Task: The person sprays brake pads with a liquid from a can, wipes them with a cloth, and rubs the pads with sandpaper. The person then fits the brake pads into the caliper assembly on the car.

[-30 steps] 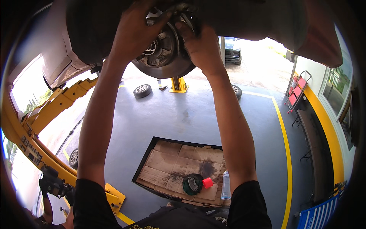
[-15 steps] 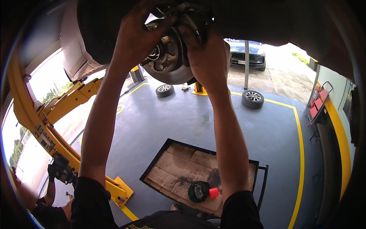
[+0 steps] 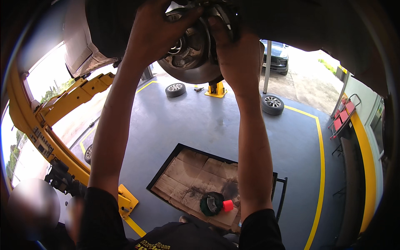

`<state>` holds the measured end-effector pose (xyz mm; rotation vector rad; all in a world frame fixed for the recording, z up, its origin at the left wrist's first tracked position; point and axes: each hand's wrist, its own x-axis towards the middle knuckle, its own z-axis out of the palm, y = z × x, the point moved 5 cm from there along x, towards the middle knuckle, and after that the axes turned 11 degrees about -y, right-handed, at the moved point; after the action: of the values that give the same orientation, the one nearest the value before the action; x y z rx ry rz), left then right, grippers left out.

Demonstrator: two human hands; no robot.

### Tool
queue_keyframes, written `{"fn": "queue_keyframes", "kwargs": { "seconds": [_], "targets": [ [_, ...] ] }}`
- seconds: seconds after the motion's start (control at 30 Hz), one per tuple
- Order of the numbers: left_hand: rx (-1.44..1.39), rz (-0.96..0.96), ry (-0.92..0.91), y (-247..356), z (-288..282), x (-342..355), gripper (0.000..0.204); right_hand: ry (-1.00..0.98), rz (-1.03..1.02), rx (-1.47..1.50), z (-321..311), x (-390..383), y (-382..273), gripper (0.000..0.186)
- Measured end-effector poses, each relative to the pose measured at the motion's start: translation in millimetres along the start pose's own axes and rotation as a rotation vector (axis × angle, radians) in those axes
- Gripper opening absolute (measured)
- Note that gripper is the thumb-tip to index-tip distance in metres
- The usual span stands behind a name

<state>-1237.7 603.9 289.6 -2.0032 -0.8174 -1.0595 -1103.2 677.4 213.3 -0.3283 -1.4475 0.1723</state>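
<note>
My raised left hand [image 3: 160,31] curls around the top of a dark brake caliper assembly [image 3: 223,16], its thumb reaching across to the right and its fingertips partly hidden. My right hand [image 3: 237,56] grips that assembly from the lower right, thumb pointing up along it. Between and behind my hands are the metal brake disc [image 3: 187,73] and its hub [image 3: 179,46], under the dark underside and wheel arch of a raised vehicle.
Yellow lift post and arm [image 3: 60,104] at left, a blurred co-worker [image 3: 33,204] below. Cardboard-lined tray [image 3: 175,179] with dark bundle [image 3: 210,204] and red cap [image 3: 228,205]. Loose wheels [image 3: 273,105], red step ladder [image 3: 341,116], dark bench [image 3: 350,175], parked car [image 3: 275,58].
The view has tilted and shifted slightly, showing the brake further right. My hands stay on the assembly, my right thumb higher along it. The co-worker has leaned further into the lower left.
</note>
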Motion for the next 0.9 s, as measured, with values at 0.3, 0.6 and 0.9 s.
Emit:
{"fn": "queue_keyframes", "kwargs": {
  "seconds": [0.3,0.6,0.9],
  "targets": [
    [0.021,0.074,0.004,14.2,-5.7,-14.1,0.031,-0.029,0.121,-0.004,-2.1,1.6,2.8,0.041],
    [0.035,-0.003,0.102,14.8,6.6,1.5,0.029,-0.060,0.151,-0.097,-7.7,-1.7,-3.7,0.039],
    [-0.101,0.048,0.142,31.6,36.2,1.9,0.026,0.186,-0.318,-0.073,-20.6,-1.6,17.9,0.043]
  ]
}}
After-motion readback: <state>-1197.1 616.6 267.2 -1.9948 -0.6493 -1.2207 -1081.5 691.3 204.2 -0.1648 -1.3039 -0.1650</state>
